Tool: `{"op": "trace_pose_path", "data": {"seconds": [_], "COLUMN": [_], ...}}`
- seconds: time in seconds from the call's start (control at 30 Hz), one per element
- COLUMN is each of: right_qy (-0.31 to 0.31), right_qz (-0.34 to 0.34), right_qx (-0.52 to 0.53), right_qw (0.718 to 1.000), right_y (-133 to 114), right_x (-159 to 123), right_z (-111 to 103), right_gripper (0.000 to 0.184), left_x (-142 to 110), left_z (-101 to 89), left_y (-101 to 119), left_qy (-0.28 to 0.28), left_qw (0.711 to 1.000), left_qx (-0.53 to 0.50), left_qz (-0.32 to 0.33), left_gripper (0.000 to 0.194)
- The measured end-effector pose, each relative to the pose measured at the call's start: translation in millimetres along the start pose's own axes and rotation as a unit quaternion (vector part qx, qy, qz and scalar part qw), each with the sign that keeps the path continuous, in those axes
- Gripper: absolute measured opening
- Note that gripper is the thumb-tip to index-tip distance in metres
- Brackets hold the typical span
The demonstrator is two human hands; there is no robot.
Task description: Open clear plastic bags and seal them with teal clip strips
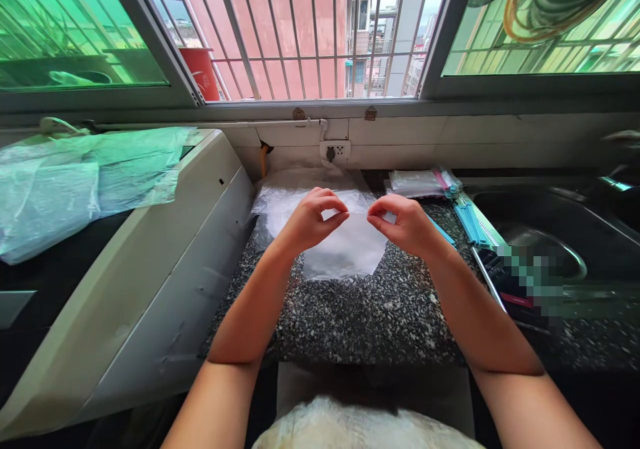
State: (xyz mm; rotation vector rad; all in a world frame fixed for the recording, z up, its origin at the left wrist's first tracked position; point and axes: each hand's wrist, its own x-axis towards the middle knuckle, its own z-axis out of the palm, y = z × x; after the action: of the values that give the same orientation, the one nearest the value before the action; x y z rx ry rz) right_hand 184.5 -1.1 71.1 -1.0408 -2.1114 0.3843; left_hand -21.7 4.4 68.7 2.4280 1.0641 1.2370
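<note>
As both forearms reach forward over the speckled counter (360, 329), we see the left hand (311, 221) and right hand (407, 222) facing each other, wrists bent inward, a small gap between them. Each thumb and forefinger curl nearly tip to tip; whether film is pinched there, we can't tell. Below and between them is the clear plastic sheet (345, 257), near edge towards us, long axis unclear. Beyond the right hand we've a packet of clear plastic (417, 183); farther right, a dark sink (505, 202), contents unclear.
</note>
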Motion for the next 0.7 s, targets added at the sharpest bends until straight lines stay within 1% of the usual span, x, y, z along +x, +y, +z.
{"op": "trace_pose_path", "data": {"seconds": [0.2, 0.3, 0.43, 0.7], "right_qy": [0.007, 0.01, 0.01, 0.012], "right_qz": [0.0, 0.001, 0.001, 0.003], "right_qx": [0.015, 0.014, 0.008, 0.009], "right_qw": [1.0, 1.0, 1.0, 1.0], "right_y": [2.8, 5.0, 6.4, 2.9], "right_x": [0.1, -0.2, -0.4, 0.1], "right_z": [-0.8, -1.4, -2.1, -2.9], "right_gripper": [0.008, 0.012, 0.006, 0.012], "left_x": [0.1, -0.5, -1.1, 0.0], "left_z": [-1.1, -2.1, -4.7, -6.7], "left_y": [-0.6, -0.6, -0.6, -2.0], "left_qy": [0.003, 0.006, 0.012, 0.009], "left_qw": [1.0, 1.0, 0.999, 0.999], "left_qx": [-0.011, -0.014, -0.013, -0.005], "left_qz": [-0.014, -0.022, -0.033, -0.039], "left_gripper": [0.009, 0.009, 0.01, 0.01]}}
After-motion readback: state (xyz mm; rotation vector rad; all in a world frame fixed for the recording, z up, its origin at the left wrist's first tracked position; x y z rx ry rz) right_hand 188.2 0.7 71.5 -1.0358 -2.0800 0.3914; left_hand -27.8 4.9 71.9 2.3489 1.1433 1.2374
